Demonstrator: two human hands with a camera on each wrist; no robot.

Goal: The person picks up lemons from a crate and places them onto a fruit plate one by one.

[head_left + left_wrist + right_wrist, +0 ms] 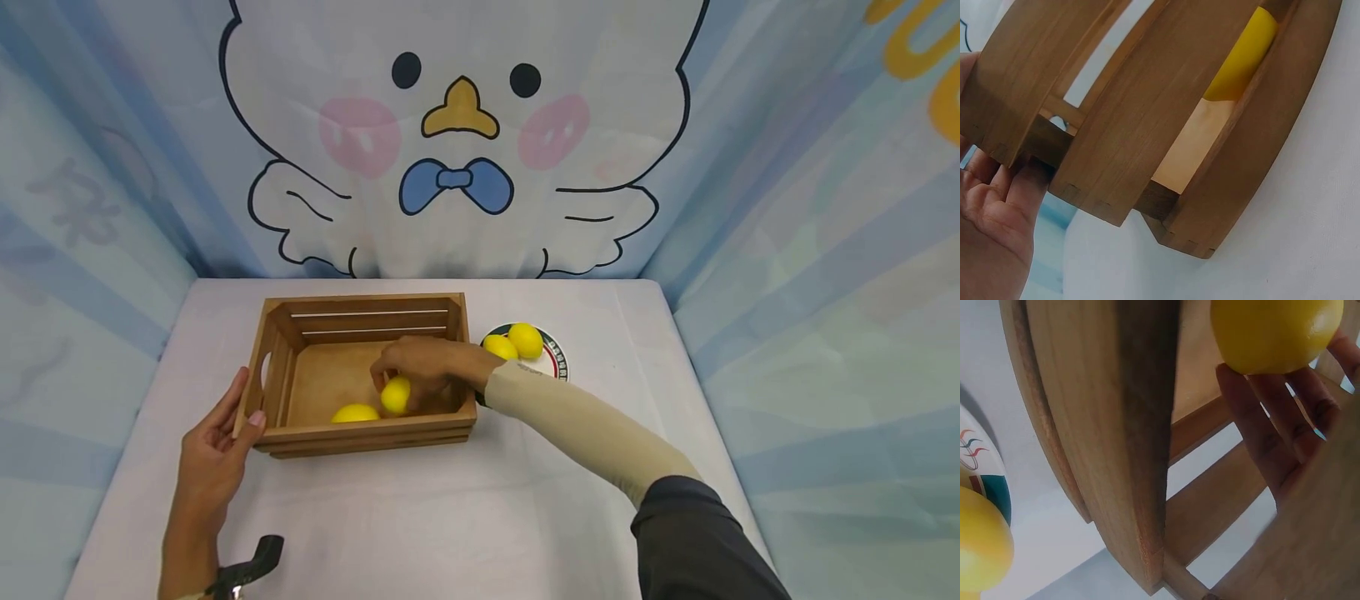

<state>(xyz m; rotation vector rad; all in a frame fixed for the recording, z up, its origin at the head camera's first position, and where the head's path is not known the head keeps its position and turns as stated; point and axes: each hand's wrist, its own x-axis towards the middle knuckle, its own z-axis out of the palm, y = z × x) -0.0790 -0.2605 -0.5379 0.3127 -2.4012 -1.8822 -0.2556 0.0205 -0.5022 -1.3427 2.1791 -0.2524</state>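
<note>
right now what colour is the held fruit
The fruit is yellow, clearest in the right wrist view.

A bare left hand (212,458) and a bare right hand (420,364).
On the right, a smooth, close-fitting beige sleeve (592,433) bears a small dark marking (529,367) near its cuff; a looser black sleeve (697,542) covers its upper end, and a sliver of black band (481,399) shows below the cuff. On the left, a black strap (225,577) carries a blunt, curved black prong (267,553).

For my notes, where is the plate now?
In the head view, the plate lies right of the wooden crate, under two yellow fruits, partly hidden by the right arm.
</note>
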